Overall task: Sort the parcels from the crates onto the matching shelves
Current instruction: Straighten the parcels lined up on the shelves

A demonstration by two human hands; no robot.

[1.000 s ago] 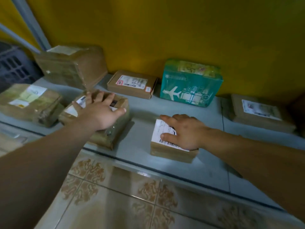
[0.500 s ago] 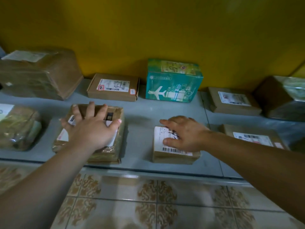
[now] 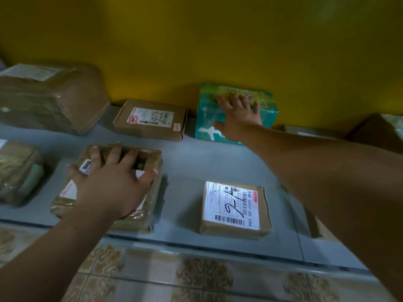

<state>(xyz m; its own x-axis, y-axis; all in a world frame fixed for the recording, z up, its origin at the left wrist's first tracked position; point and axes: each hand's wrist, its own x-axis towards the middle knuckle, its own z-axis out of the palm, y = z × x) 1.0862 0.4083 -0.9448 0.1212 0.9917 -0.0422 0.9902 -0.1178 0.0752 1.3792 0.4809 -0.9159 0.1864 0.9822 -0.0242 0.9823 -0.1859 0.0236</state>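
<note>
The left hand is laid flat, fingers spread, on a tape-wrapped brown parcel at the grey shelf's front edge. The right hand is spread against a teal plane-printed box by the yellow wall. Parcels behind the right forearm are hidden. Open shelf is seen around the small labelled cardboard parcel.

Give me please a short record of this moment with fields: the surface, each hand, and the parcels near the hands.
surface: grey shelf against a yellow wall
left hand: flat, fingers spread, on a taped brown parcel
right hand: open, on the teal box with a plane print
free parcel: small labelled box, untouched, front row
back row: flat carton, large wrapped carton
</note>
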